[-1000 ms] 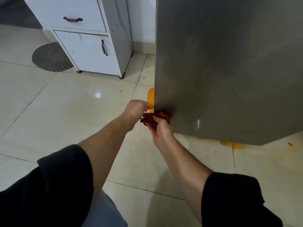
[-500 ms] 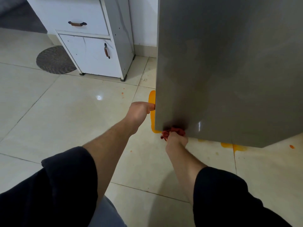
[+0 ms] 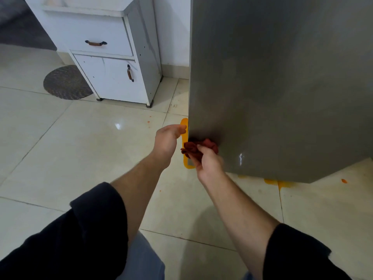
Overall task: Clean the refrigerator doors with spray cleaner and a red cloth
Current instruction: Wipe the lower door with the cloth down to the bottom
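Observation:
The grey refrigerator door [image 3: 282, 87] fills the right half of the view, swung out over the floor. My right hand [image 3: 207, 161] grips a bunched red cloth [image 3: 198, 147] and presses it against the door's lower left corner. My left hand [image 3: 169, 140] reaches to the door's left edge just above the cloth, its fingertips hooked round that edge and partly hidden behind it. No spray cleaner bottle is in view.
A white cabinet [image 3: 113, 63] with a drawer and a small door stands at the back left. A round dark mat [image 3: 65, 82] lies beside it. Orange marks [image 3: 282, 182] stain the tiled floor under the refrigerator door and along its left edge.
My right hand has brought the cloth up and leftward from the door's bottom edge to its lower left corner. My left hand stays at the door's edge.

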